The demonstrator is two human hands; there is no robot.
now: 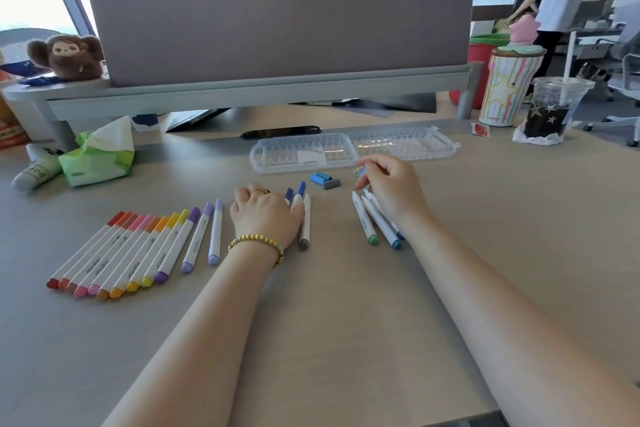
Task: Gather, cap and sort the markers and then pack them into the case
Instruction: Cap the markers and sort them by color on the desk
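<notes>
Open case (353, 151) is lying at 12 o'clock on the desk (346, 305). Loose caps (325, 179) are sitting just before it. Capped marker row (131, 250) is lying at 9 o'clock. Uncapped markers (375, 224) are lying at 2 o'clock, under the right hand (391, 184). Left hand (265, 215) is resting on markers between.

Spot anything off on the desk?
Yes: loose caps lie by the open case, apart from their markers. Markers near the right hand lack caps. The sorted row looks tidy.
</notes>
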